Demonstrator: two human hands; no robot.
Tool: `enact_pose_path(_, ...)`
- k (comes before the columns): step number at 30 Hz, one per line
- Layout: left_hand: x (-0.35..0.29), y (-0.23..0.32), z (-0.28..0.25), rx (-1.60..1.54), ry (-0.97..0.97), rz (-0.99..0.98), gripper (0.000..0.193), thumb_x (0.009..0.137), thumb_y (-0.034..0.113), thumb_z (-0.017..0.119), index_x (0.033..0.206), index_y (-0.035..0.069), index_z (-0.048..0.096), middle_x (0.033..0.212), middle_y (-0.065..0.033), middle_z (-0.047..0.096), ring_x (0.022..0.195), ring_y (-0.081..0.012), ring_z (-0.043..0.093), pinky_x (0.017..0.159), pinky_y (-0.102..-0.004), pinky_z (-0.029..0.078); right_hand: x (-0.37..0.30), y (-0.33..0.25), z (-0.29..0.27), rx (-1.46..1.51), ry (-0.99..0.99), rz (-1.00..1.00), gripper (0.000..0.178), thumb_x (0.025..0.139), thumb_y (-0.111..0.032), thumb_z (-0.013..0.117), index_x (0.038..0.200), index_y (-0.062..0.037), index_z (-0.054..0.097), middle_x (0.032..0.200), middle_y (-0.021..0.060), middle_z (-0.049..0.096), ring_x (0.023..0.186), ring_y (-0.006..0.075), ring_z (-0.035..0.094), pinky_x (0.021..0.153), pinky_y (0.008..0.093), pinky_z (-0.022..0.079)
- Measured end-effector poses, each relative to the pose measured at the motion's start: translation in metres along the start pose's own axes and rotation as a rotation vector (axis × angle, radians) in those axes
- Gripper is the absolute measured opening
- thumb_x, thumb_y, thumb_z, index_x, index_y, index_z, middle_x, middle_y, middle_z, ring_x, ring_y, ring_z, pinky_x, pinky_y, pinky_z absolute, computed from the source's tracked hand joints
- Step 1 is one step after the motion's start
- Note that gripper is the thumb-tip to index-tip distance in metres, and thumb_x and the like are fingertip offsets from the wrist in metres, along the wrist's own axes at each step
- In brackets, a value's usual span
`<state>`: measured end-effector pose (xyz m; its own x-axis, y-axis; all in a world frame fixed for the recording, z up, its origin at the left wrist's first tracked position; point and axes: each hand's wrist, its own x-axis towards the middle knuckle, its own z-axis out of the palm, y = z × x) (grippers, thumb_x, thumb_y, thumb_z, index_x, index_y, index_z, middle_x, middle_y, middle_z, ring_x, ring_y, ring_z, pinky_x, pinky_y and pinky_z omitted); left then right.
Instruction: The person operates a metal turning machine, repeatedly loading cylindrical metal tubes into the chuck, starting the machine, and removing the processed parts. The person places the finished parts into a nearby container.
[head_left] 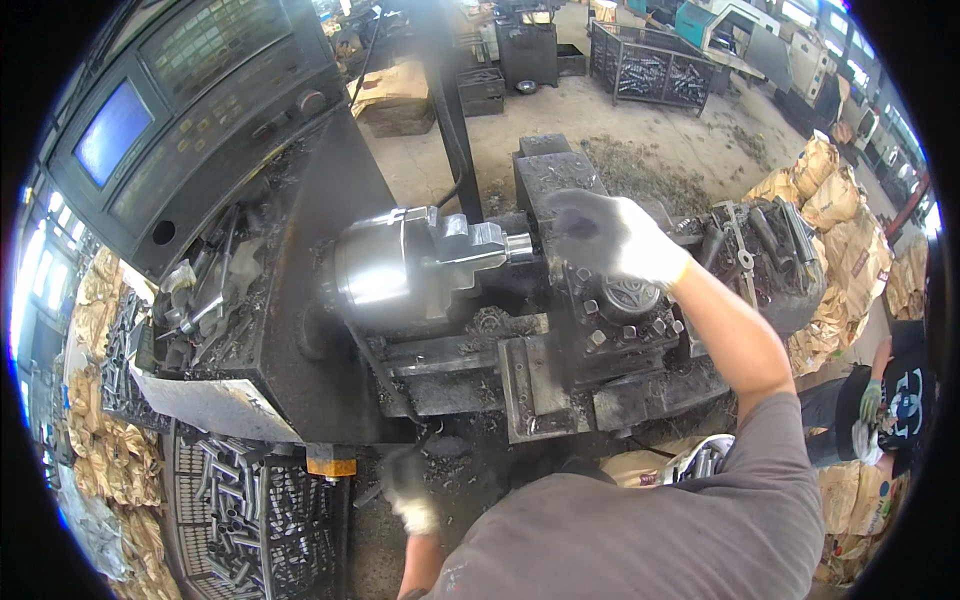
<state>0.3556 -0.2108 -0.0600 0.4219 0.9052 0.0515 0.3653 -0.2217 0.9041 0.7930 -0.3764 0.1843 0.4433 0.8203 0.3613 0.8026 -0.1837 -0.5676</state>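
Observation:
A lathe fills the middle of the head view. Its shiny round chuck (378,266) has stepped jaws (470,240) closed around a short metal cylinder (519,247). My right hand (625,238), in a white glove with dark, dirty fingers, is raised over the square tool post (622,305), to the right of the cylinder. Motion smears its fingers, and no held object shows. Low in front of the machine is my gloved left hand (408,492), beside a dark lever or hose end (430,428). Its fingers are dark and blurred, so their grip is unclear.
A control panel with a lit screen (115,133) stands at upper left. Below it, a crate (265,530) holds many metal tubes. Tools and a caliper (742,255) lie on the machine's right end. Brown sacks (840,270) and another person (865,410) are at far right.

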Motion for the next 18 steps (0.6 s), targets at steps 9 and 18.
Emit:
enact_pose_path(9, 0.089, 0.143, 0.098, 0.200, -0.219, 0.768, 0.043, 0.090, 0.011, 0.079, 0.130, 0.001, 0.066, 0.126, -0.0232, 0.072, 0.104, -0.0436, 0.075, 0.089, -0.0469, 0.065, -0.174, -0.035, -0.050, 0.093, 0.257, -0.019, 0.057, 0.077, 0.004, 0.085, 0.132, 0.0022, 0.070, 0.103, 0.0149, 0.081, 0.091, 0.0257, 0.080, 0.084, 0.0375, 0.064)
enact_pose_path(18, 0.266, 0.305, 0.023, 0.750, 0.345, 0.718, 0.074, 0.105, 0.036, 0.060, 0.167, 0.006, 0.036, 0.124, -0.0298, 0.074, 0.098, -0.0486, 0.078, 0.090, -0.0559, 0.063, -0.278, -0.015, -0.054, 0.362, 0.501, 0.419, 0.050, 0.081, 0.014, 0.067, 0.130, 0.0071, 0.069, 0.106, 0.0136, 0.081, 0.099, 0.0182, 0.077, 0.092, 0.0327, 0.060)
